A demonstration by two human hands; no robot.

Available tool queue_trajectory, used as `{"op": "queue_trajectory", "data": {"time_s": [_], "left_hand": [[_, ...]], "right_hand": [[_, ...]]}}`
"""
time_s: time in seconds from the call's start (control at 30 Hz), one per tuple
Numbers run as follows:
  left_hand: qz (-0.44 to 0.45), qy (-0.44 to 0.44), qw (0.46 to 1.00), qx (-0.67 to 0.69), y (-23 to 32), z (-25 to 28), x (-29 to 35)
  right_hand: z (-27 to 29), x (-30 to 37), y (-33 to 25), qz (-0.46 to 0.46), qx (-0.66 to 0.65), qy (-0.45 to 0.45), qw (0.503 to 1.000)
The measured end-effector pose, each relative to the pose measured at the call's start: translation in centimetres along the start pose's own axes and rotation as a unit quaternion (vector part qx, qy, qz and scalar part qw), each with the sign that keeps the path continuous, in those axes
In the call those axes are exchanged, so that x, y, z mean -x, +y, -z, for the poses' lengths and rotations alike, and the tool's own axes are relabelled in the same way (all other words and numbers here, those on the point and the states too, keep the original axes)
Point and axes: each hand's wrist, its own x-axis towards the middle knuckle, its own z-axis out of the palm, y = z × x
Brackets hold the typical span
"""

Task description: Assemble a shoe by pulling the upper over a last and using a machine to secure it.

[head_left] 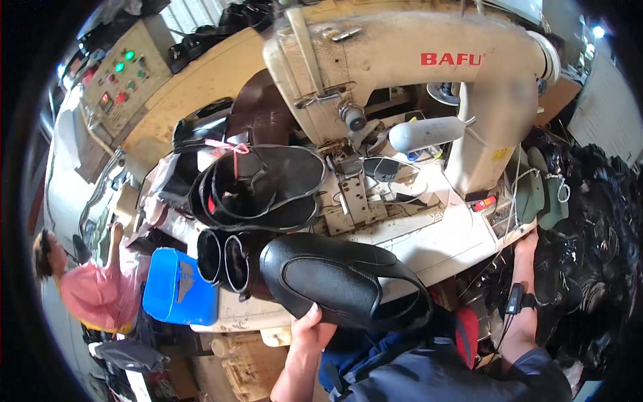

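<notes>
passage: white bench (452,234) strip between black upper (328,271) and machine column (469,144) | overhead: sewing-machine arm (395,53), grey cylinder (425,136) hanging below it | left: stacked black shoe parts (295,171), then blue bin (157,288) nearer the front | right: green pieces (530,195) beside column, black heap (596,261) beyond | front: black upper in left hand (311,329)

Leathery shoe upper (328,283), smooth plastic bin (159,287)

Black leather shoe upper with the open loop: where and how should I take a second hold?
The upper is probably best gripped by its thin, curved black band, from the right: it arcs out at the end away from the left grip.
</notes>
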Motion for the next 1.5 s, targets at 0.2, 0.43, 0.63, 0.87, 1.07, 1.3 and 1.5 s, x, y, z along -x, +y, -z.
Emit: {"op": "queue_trajectory", "data": {"time_s": [0.2, 0.43, 0.63, 0.87, 1.07, 1.3, 1.5], "left_hand": [[-0.014, -0.046, 0.999, -0.013, 0.5, -1.2, 1.5], [-0.026, -0.092, 0.995, -0.028, 0.8, -2.3, 1.7], [-0.039, -0.118, 0.992, -0.021, 0.7, -3.2, 0.1], [-0.084, -0.043, 0.994, -0.046, 1.3, -2.2, -0.8], [-0.087, -0.039, 0.990, -0.101, 2.2, -3.0, -3.8], [-0.122, -0.075, 0.988, -0.053, 0.5, -4.0, -6.4], [-0.151, -0.079, 0.982, -0.077, 0.7, -3.2, -7.7]], "right_hand": [[2.8, -1.7, 1.7, 0.019, -0.007, 0.054, 0.998], [8.1, -5.8, 2.3, 0.182, 0.265, -0.116, 0.940], [5.2, -2.7, 0.8, 0.104, 0.074, -0.102, 0.987], [-5.1, 15.3, -4.5, 0.410, 0.221, 0.086, 0.881], [-24.2, 23.7, -3.9, 0.492, 0.333, -0.263, 0.760], [-25.8, 29.7, 4.1, 0.314, 0.416, -0.497, 0.694], [-27.3, 32.1, 7.2, 0.290, 0.471, -0.571, 0.607]]}}
